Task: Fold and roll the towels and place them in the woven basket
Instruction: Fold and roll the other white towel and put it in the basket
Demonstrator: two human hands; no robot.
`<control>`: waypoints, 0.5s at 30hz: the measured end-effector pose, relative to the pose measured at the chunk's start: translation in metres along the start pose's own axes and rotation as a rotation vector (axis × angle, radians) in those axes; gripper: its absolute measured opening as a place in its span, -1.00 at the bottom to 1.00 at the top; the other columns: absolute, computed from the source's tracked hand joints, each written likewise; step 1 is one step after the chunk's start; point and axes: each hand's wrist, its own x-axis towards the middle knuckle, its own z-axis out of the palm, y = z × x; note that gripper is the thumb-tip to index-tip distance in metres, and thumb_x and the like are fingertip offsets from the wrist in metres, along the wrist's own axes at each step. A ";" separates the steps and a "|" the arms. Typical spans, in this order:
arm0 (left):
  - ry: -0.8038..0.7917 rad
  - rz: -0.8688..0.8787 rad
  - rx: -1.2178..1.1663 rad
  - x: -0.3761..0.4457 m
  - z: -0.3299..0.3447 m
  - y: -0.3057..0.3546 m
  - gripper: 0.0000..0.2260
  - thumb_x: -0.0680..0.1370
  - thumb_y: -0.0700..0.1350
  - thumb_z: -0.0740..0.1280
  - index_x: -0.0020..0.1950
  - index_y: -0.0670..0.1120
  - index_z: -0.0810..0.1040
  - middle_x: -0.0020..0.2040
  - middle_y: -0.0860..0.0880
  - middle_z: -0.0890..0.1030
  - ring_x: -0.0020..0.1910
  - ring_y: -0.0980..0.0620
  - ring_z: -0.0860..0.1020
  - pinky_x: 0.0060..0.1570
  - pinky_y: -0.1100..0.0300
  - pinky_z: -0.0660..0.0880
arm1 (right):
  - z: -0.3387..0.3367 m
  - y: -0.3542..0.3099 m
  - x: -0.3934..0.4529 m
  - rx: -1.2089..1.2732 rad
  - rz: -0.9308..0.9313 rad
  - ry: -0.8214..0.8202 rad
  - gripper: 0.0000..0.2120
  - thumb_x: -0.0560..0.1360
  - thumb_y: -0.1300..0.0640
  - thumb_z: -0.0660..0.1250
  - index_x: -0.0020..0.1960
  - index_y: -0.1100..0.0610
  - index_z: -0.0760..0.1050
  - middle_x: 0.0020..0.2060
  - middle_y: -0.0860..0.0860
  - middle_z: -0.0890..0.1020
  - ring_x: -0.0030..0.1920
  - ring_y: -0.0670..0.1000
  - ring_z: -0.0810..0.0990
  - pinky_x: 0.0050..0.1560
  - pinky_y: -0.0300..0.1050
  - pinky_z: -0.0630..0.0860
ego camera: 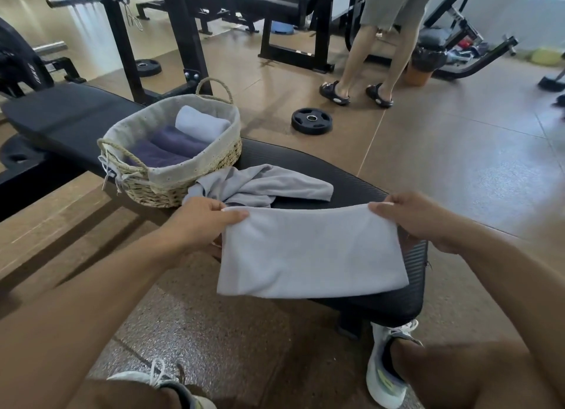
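Note:
A pale grey folded towel (310, 252) lies spread over the near end of a black padded bench (305, 167). My left hand (201, 222) pinches its far left corner, and my right hand (419, 217) pinches its far right corner. Behind it a second grey towel (263, 185) lies crumpled on the bench. The woven basket (180, 182), with a cloth liner and rope handles, stands on the bench to the left. Inside it are a rolled pale towel (200, 124) and two rolled purple towels (171, 147).
A weight plate (311, 121) lies on the brown floor beyond the bench. A person in sandals (356, 94) stands at the back. Black rack frames (183, 38) and gym machines fill the far side. My two shoes (386, 369) rest on the floor below the bench.

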 end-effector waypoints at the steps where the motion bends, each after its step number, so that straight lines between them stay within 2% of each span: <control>1: 0.034 0.022 -0.002 0.001 0.002 0.001 -0.73 0.53 0.03 0.47 -0.02 -0.19 0.67 -0.05 -0.16 0.72 -0.14 -0.11 0.70 -0.39 0.17 0.58 | 0.002 -0.007 -0.004 0.009 -0.020 0.046 -0.73 0.60 -0.07 0.35 -0.07 0.14 0.55 -0.32 0.05 0.70 -0.38 0.02 0.70 -0.38 -0.08 0.60; 4: 0.142 0.140 0.025 0.000 0.008 0.008 -0.75 0.51 0.04 0.48 -0.08 -0.15 0.64 -0.12 -0.13 0.69 -0.21 -0.07 0.65 -0.40 0.10 0.59 | 0.014 -0.031 -0.021 0.022 -0.120 0.185 -0.76 0.57 -0.01 0.39 -0.17 0.12 0.50 -0.38 0.04 0.64 -0.52 -0.05 0.60 -0.51 -0.18 0.50; 7: 0.207 0.270 0.016 -0.007 0.020 0.017 -0.77 0.47 0.02 0.52 -0.11 -0.12 0.61 -0.16 -0.17 0.67 -0.27 0.00 0.58 -0.40 0.09 0.52 | 0.036 -0.054 -0.040 0.090 -0.222 0.236 -0.74 0.55 0.04 0.41 -0.21 0.15 0.46 -0.45 0.08 0.61 -0.55 0.02 0.60 -0.59 -0.16 0.47; 10: 0.207 0.347 -0.007 -0.019 0.030 0.025 -0.77 0.43 0.04 0.55 -0.12 -0.07 0.60 -0.22 -0.13 0.65 -0.29 0.03 0.56 -0.38 0.06 0.55 | 0.061 -0.069 -0.052 0.177 -0.277 0.175 -0.67 0.52 -0.05 0.45 -0.13 0.19 0.45 -0.39 0.17 0.66 -0.45 0.18 0.67 -0.50 0.03 0.60; 15: 0.116 0.361 -0.152 -0.038 0.045 0.034 -0.86 0.49 -0.05 0.51 -0.05 -0.08 0.64 -0.17 -0.08 0.67 -0.29 0.10 0.64 -0.41 0.18 0.58 | 0.084 -0.080 -0.058 0.405 -0.282 0.012 -0.72 0.55 -0.01 0.44 -0.05 0.13 0.40 -0.41 0.13 0.66 -0.48 0.14 0.66 -0.43 -0.05 0.59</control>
